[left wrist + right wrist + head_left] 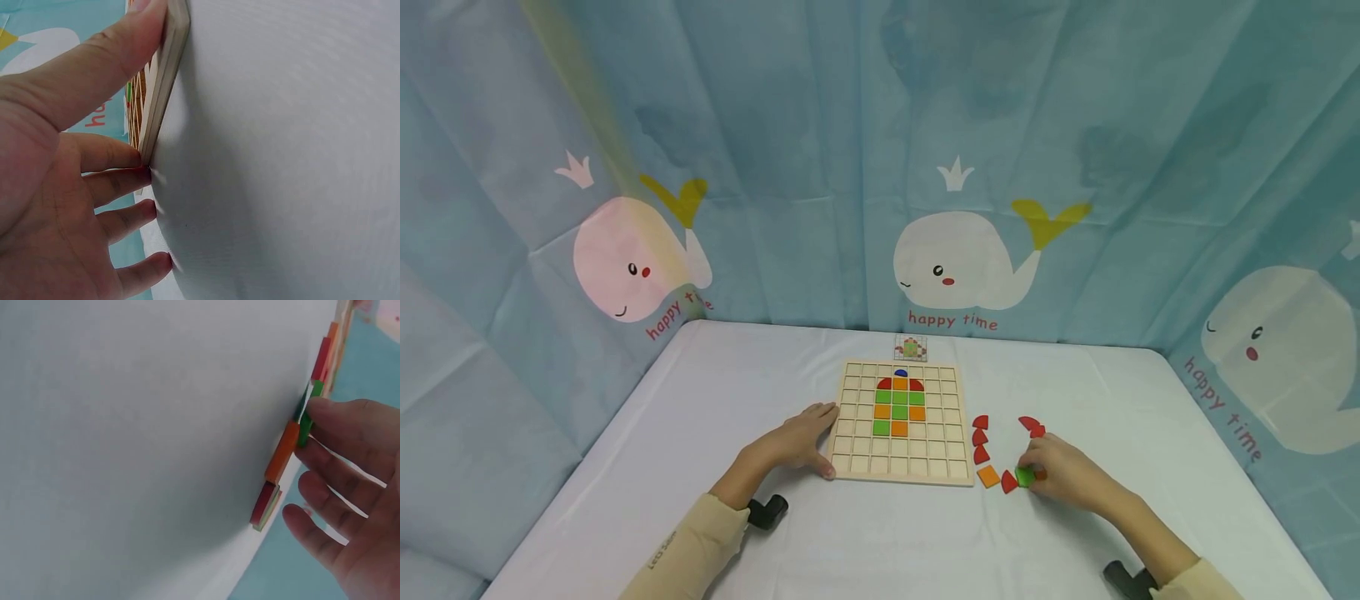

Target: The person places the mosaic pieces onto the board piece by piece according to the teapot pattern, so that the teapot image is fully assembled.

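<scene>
A wooden grid board (901, 481) lies on the table, a figure of green, orange, red and blue pieces in its cells. My left hand (801, 437) rests at its left edge, fingers extended; in the left wrist view the thumb (119, 53) lies on the board's edge. To the right of the board, my right hand (1063, 471) pinches a green tile (306, 425) between thumb and finger, low at the tabletop. An orange tile (282, 452) and a red piece (263, 503) sit close by that hand, which partly hides them in the head view.
Several red quarter-round pieces (981, 437) and an orange square tile (988, 476) lie between board and right hand. A red piece (1028, 422) lies beyond that hand. A small pattern card (911, 347) touches or nearly touches the board's far edge. A whale-print curtain (820, 167) stands behind the table.
</scene>
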`<control>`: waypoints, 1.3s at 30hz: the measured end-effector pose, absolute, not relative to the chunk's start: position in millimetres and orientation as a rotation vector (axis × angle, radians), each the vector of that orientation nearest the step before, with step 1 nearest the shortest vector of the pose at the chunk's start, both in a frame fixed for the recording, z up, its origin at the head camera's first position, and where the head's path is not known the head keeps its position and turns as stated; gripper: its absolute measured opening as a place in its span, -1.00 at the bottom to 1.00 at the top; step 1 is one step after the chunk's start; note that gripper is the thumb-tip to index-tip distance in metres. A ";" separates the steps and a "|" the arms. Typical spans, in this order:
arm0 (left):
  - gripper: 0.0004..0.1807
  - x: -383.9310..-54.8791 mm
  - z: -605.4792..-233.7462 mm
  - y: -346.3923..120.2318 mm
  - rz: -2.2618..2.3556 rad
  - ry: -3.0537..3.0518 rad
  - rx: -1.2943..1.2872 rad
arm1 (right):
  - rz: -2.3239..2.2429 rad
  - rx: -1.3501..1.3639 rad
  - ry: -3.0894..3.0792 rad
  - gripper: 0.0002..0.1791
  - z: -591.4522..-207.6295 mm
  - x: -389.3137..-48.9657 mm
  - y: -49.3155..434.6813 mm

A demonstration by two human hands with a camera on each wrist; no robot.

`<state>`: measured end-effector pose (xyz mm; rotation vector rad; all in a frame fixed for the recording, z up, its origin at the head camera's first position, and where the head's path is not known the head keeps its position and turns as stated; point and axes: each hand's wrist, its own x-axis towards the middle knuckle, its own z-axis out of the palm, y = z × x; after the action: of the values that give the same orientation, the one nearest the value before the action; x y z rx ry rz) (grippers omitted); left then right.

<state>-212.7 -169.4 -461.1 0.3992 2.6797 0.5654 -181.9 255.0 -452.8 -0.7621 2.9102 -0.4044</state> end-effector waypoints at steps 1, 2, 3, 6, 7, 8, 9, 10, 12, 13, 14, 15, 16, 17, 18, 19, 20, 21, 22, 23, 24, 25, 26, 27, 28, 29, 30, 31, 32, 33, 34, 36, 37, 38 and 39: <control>0.20 -212.4 -460.7 -169.3 0.567 2.679 0.399 | -0.420 -0.745 2.910 -0.78 -452.0 -182.1 255.1; 0.20 -212.2 -460.2 -168.9 0.569 2.678 0.400 | -0.436 -0.727 2.909 -0.78 -451.3 -182.6 255.1; 0.19 -212.0 -459.9 -168.7 0.568 2.677 0.399 | -0.451 -0.707 2.908 -0.78 -450.5 -183.3 255.1; 0.19 -211.5 -459.5 -168.3 0.576 2.677 0.398 | -0.487 -0.678 2.910 -0.78 -447.9 -187.1 254.2; 0.19 -211.3 -459.4 -168.2 0.580 2.676 0.392 | -0.491 -0.673 2.911 -0.79 -447.1 -188.8 253.7; 0.19 -211.2 -459.3 -168.2 0.582 2.678 0.392 | -0.493 -0.660 2.909 -0.78 -446.4 -190.5 253.0; 0.19 -211.1 -459.4 -168.2 0.585 2.680 0.393 | -0.494 -0.650 2.910 -0.78 -445.6 -192.3 252.2; 0.19 -211.1 -459.5 -168.7 0.585 2.683 0.399 | -0.500 -0.638 2.909 -0.78 -445.1 -194.2 251.1; 0.19 -211.1 -459.8 -169.3 0.586 2.688 0.401 | -0.512 -0.606 2.905 -0.78 -444.0 -198.0 248.1; 0.19 -211.1 -459.9 -169.6 0.586 2.688 0.402 | -0.516 -0.595 2.903 -0.78 -443.6 -199.7 246.6; 0.19 -211.4 -460.4 -169.9 0.587 2.689 0.403 | -0.525 -0.576 2.901 -0.78 -443.0 -201.5 244.6; 0.19 -211.5 -460.6 -170.0 0.588 2.689 0.404 | -0.536 -0.561 2.898 -0.77 -442.2 -203.4 242.4; 0.19 -211.6 -460.8 -170.2 0.588 2.689 0.404 | -0.549 -0.548 2.896 -0.77 -441.4 -205.3 240.0; 0.19 -211.7 -460.7 -170.0 0.590 2.686 0.399 | -0.560 -0.544 2.895 -0.76 -440.9 -207.3 237.5; 0.20 -211.8 -460.5 -169.9 0.589 2.684 0.398 | -0.571 -0.542 2.895 -0.76 -440.8 -209.3 235.0; 0.20 -211.7 -460.1 -169.6 0.589 2.683 0.398 | -0.579 -0.542 2.896 -0.76 -440.8 -211.1 232.4; 0.20 -211.8 -460.1 -169.4 0.586 2.683 0.399 | -0.588 -0.543 2.896 -0.76 -440.8 -213.1 229.8; 0.20 -211.8 -460.1 -169.2 0.583 2.683 0.398 | -0.595 -0.555 2.895 -0.76 -441.1 -215.0 227.4; 0.20 -211.8 -460.2 -169.0 0.582 2.683 0.398 | -0.602 -0.572 2.894 -0.76 -441.4 -216.7 225.2; 0.20 -211.7 -460.0 -168.8 0.579 2.683 0.397 | -0.613 -0.581 2.891 -0.75 -441.6 -218.4 222.8; 0.19 -211.6 -460.2 -168.7 0.579 2.685 0.396 | -0.625 -0.586 2.889 -0.75 -441.2 -220.4 220.4; 0.19 -211.6 -460.2 -168.7 0.577 2.686 0.395 | -0.638 -0.589 2.889 -0.75 -440.6 -222.6 218.0; 0.19 -211.6 -460.0 -168.7 0.575 2.688 0.400 | -0.651 -0.605 2.890 -0.75 -439.7 -225.0 216.1; 0.19 -211.5 -460.0 -168.7 0.577 2.689 0.398 | -0.660 -0.616 2.893 -0.75 -438.5 -227.3 213.7; 0.19 -211.4 -459.8 -168.7 0.578 2.688 0.398 | -0.673 -0.624 2.896 -0.75 -437.4 -229.7 211.5; 0.19 -211.3 -459.6 -168.7 0.578 2.688 0.397 | -0.687 -0.633 2.898 -0.76 -436.7 -232.2 209.1; 0.19 -211.3 -459.6 -168.7 0.579 2.687 0.398 | -0.691 -0.649 2.900 -0.77 -436.1 -234.7 206.6; 0.19 -211.2 -459.6 -168.6 0.578 2.686 0.398 | -0.696 -0.670 2.897 -0.78 -436.0 -236.8 204.2; 0.19 -211.2 -459.6 -168.5 0.577 2.685 0.400 | -0.698 -0.694 2.890 -0.79 -436.2 -238.9 201.7; 0.19 -211.1 -459.5 -168.5 0.578 2.683 0.395 | -0.701 -0.701 2.881 -0.79 -436.4 -240.6 198.5; 0.19 -211.1 -459.4 -168.4 0.575 2.683 0.397 | -0.708 -0.707 2.869 -0.78 -437.0 -242.4 195.1; 0.19 -211.0 -459.0 -168.4 0.575 2.682 0.398 | -0.703 -0.723 2.850 -0.77 -438.0 -245.3 187.8; 0.19 -211.0 -458.9 -168.5 0.574 2.681 0.398 | -0.703 -0.730 2.842 -0.77 -438.6 -246.7 183.8; 0.19 -210.9 -458.6 -168.6 0.575 2.681 0.398 | -0.699 -0.729 2.835 -0.76 -439.3 -248.0 179.6; 0.19 -210.8 -458.4 -168.6 0.578 2.681 0.396 | -0.695 -0.726 2.831 -0.76 -439.7 -249.1 175.3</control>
<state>-210.8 -168.6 -458.4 0.3964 2.6807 0.5780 -249.1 175.3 -439.7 -0.7262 2.8314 -0.6947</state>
